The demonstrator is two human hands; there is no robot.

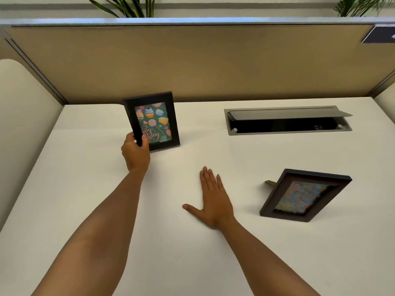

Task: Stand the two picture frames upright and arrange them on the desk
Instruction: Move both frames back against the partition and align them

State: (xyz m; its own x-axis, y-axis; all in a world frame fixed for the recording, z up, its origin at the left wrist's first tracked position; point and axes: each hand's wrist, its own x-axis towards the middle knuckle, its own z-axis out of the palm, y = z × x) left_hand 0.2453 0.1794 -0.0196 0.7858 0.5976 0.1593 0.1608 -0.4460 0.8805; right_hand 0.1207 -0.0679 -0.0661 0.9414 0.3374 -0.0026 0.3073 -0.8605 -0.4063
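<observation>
White desk [85, 210] open btwn hands; left hand [135, 153] grips black frame [152, 120] edge.

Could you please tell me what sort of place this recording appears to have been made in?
Most likely an office cubicle. A white desk is walled by tan partition panels, a hinged cable hatch is set into the desktop, and plant leaves show above the divider.
</observation>
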